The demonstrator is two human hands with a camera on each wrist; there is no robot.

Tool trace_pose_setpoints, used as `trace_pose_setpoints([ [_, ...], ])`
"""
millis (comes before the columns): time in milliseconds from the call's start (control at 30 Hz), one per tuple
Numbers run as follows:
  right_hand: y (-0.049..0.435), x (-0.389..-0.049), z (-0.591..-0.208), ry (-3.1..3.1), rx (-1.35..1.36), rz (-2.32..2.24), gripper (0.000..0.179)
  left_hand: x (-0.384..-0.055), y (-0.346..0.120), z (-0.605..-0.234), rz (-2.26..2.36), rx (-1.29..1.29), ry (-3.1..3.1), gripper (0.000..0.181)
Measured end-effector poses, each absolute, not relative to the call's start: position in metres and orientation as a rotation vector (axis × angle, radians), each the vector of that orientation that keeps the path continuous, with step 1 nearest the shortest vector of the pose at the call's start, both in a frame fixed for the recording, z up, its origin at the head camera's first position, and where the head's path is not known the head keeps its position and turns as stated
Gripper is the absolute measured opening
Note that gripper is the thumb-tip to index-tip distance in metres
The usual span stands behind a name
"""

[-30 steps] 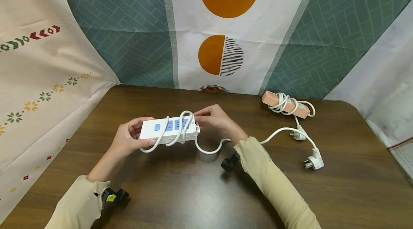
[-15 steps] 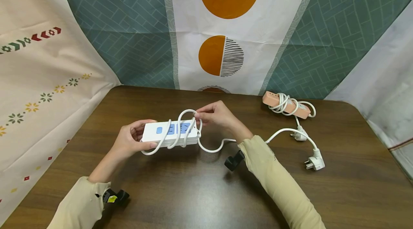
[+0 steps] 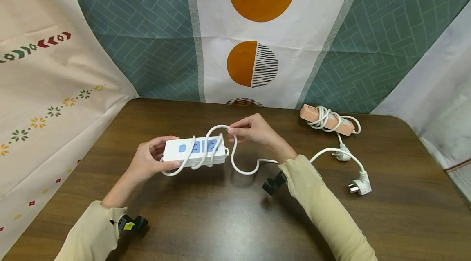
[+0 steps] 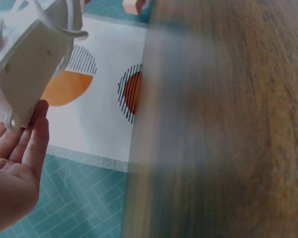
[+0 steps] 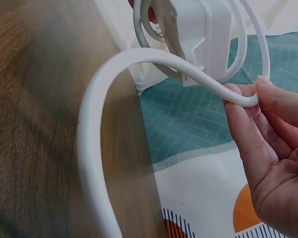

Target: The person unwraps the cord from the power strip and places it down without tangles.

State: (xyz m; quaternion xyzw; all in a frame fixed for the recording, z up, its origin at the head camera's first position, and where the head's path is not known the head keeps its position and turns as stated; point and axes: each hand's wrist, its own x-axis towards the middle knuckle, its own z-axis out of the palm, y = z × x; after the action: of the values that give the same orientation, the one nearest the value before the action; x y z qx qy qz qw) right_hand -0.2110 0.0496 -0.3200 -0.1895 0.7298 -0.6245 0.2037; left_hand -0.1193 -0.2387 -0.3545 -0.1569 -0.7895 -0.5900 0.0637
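A white power strip (image 3: pixel 174 151) with blue sockets is held above the table, its cord looped loosely around it. My left hand (image 3: pixel 149 154) grips its left end, thumb on the front edge and fingers behind. In the left wrist view the underside of the power strip (image 4: pixel 30 64) shows, with my left fingers (image 4: pixel 37 136) against its end. Off the strip's right end, my right hand (image 3: pixel 254 132) pinches the white cord (image 3: pixel 217 127) between thumb and fingers. From that pinch the cord (image 5: pixel 92 119) bends down in a wide curve in the right wrist view.
At the back right lies a pink power strip (image 3: pixel 309 113) wrapped in its own white cord, with a plug (image 3: pixel 342 152) beside it. The held strip's cord runs behind the right forearm to another white plug (image 3: pixel 360 183) on the brown table (image 3: pixel 206 228). Patterned cloths (image 3: pixel 147 40) hang behind.
The right hand has moved a little right and up from the strip's end, drawing the cord loop wider. The left hand and strip have shifted only slightly.
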Motion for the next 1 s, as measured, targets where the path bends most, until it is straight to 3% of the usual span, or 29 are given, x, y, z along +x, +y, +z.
trace_pose_setpoints([
  [1000,0.09,-0.205,-0.339,2.08,-0.626,-1.576,0.026,-0.124,-0.234,-0.355,-1.76,-0.255,-2.305,0.055],
])
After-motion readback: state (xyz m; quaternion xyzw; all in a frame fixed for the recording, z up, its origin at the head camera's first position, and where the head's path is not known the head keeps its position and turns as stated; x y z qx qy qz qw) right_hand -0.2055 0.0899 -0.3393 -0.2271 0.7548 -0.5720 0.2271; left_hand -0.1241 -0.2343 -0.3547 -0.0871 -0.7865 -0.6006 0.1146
